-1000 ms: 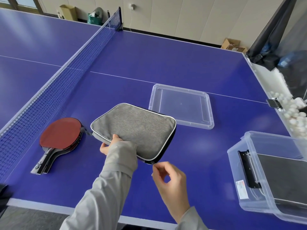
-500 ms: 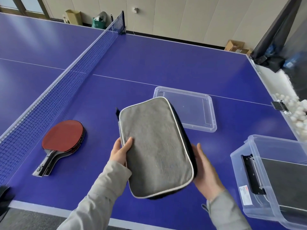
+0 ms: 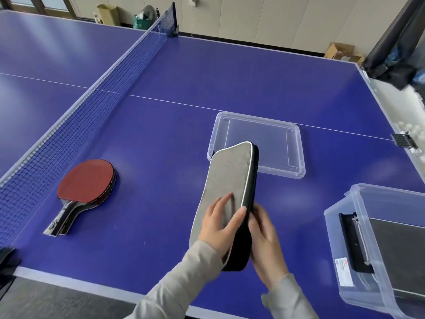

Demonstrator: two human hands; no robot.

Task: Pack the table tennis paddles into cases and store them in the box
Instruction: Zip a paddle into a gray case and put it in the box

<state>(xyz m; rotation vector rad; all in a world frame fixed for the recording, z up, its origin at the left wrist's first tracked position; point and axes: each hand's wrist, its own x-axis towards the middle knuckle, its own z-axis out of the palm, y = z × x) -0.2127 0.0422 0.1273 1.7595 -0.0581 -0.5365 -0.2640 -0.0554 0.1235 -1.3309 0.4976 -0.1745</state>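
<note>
I am holding the grey case above the table — left hand and right hand clamping its near end — likely next lowering it into the box at right.

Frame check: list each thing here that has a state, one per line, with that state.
Grey case: zipped shut, lifted off the table, tilted on edge, gripped by both hands.
Left hand: gripping the case's near end.
Right hand: gripping the case's black edge.
Paddles: stacked on the table, not packed.
Lid: off the box, flat on the table.
Box: open, dark item already inside.
</note>
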